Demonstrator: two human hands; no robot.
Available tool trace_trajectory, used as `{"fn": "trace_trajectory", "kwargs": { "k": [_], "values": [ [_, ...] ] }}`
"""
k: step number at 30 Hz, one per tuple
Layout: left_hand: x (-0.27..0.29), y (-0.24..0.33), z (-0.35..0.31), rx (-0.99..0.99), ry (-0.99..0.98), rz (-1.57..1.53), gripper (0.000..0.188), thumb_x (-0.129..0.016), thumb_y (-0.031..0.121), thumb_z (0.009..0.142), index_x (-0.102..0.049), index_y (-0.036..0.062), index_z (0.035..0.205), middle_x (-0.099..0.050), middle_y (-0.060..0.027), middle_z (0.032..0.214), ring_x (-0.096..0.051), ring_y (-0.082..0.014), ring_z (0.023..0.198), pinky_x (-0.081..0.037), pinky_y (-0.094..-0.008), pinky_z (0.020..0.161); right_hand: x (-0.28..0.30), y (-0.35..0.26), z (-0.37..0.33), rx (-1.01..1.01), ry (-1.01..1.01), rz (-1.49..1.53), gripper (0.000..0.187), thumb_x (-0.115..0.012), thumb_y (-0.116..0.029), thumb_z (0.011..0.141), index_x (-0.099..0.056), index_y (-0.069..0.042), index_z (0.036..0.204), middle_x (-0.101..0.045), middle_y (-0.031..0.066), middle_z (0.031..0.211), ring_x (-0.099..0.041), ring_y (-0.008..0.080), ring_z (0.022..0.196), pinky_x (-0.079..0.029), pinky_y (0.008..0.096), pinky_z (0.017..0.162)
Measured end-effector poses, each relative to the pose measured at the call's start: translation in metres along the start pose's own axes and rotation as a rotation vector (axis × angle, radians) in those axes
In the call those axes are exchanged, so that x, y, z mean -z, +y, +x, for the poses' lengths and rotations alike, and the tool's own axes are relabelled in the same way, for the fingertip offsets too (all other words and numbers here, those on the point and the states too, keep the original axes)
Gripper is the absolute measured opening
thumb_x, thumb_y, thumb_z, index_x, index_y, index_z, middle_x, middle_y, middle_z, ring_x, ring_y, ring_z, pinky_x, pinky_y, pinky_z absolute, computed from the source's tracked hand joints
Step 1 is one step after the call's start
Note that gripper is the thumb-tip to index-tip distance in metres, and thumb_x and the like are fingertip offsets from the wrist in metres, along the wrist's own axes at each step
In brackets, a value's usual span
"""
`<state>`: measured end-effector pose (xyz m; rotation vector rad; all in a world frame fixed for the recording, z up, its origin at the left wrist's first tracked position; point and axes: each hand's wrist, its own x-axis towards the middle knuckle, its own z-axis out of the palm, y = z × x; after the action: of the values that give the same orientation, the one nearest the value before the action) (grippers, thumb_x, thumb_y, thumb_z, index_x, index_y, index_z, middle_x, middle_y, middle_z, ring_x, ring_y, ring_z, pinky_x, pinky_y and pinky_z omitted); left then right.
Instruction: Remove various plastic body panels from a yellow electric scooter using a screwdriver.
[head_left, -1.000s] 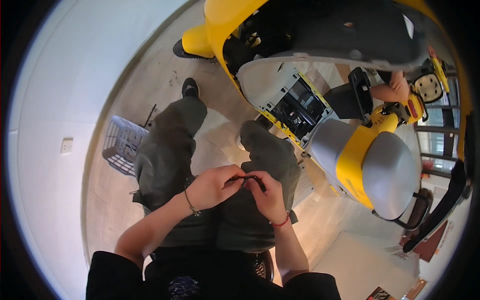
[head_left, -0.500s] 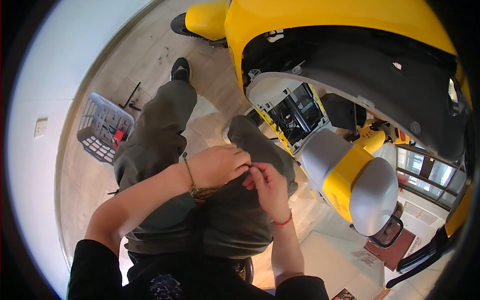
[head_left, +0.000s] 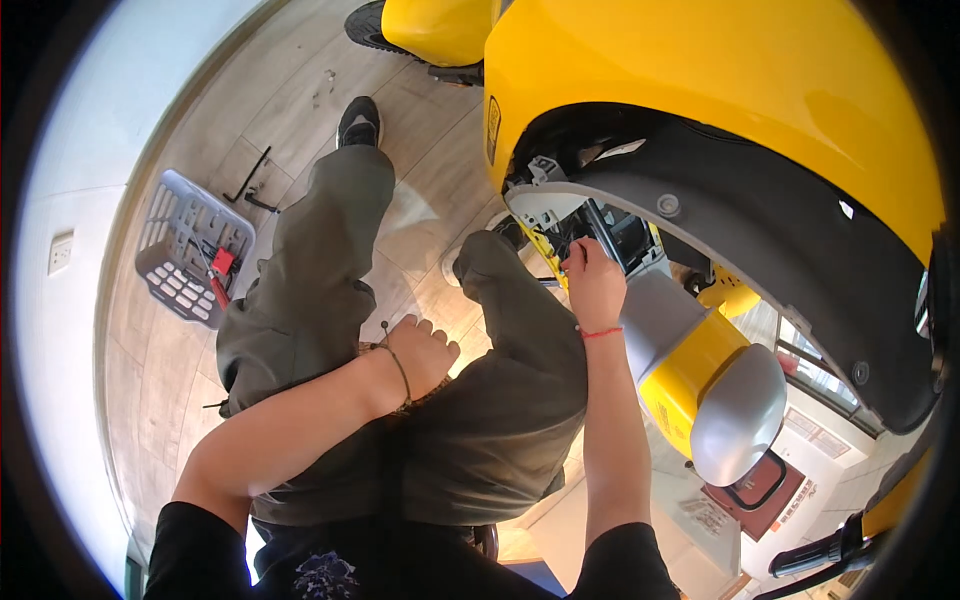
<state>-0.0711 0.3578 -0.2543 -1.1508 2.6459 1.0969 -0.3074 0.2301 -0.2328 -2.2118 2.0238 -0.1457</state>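
Note:
My right hand (head_left: pixel 597 283), with a red cord at the wrist, reaches to the open compartment (head_left: pixel 625 238) of a yellow and grey scooter (head_left: pixel 700 70). Its thumb and fingers are pinched together; a small dark bit shows at the fingertips, too small to name. Inside the compartment are dark parts and a black bar beside the hand. Over my lap, between the thighs, my left hand (head_left: pixel 418 358) is loosely closed, its palm turned down. Whatever it may hold is hidden. A dark braided cord circles that wrist.
On the floor at left lies a grey slotted plastic panel (head_left: pixel 195 250) holding a red-handled tool (head_left: pixel 219 290). Black L-shaped keys (head_left: pixel 248 176) lie beyond it. The scooter's large yellow body curves overhead at right. Its grey and yellow rear part (head_left: pixel 690 385) stands beside my right forearm.
My hands have parted. The right one has moved up and right to the scooter's compartment, while the left has dropped back slightly toward my lap. The view has shifted a little.

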Motion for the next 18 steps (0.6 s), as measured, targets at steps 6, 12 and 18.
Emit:
{"fn": "trace_trajectory", "kwargs": {
  "k": [6, 12, 18],
  "values": [
    [0.017, -0.006, -0.001, 0.149, 0.092, -0.077, 0.026, -0.055, 0.022, 0.077, -0.061, 0.0072, 0.098, -0.061, -0.0108, 0.100, -0.057, -0.0258, 0.095, -0.043, -0.0415, 0.082, -0.011, -0.010, -0.001, -0.043, -0.060, 0.093, 0.015, -0.056, -0.022, 0.086, -0.065, -0.010, 0.087, -0.064, 0.0148, 0.070, -0.062, 0.0325, 0.062, -0.050, 0.0415, 0.058],
    [0.055, 0.006, 0.010, 0.146, 0.712, -0.070, 0.056, -0.066, 0.026, 0.067, -0.052, -0.0004, 0.115, -0.055, -0.0141, 0.115, -0.049, -0.0273, 0.108, -0.038, -0.0360, 0.096, 0.050, -0.066, -0.046, -0.278, -0.298, 0.742, 0.018, -0.053, -0.016, 0.092, -0.060, 0.000, 0.090, -0.055, 0.0021, 0.058, -0.049, 0.0076, 0.050, -0.039, 0.0216, 0.047],
    [0.068, 0.001, -0.025, 0.081, 0.474, -0.197, 0.020, -0.060, 0.018, 0.073, -0.051, 0.0083, 0.088, -0.059, -0.0044, 0.084, -0.061, -0.0194, 0.079, -0.049, -0.0337, 0.063, 0.073, -0.116, -0.075, -0.262, -0.289, 0.952, 0.024, -0.046, -0.021, 0.096, -0.057, 0.000, 0.102, -0.057, 0.0045, 0.068, -0.051, 0.0089, 0.060, -0.041, 0.0214, 0.057]
  ]
}}
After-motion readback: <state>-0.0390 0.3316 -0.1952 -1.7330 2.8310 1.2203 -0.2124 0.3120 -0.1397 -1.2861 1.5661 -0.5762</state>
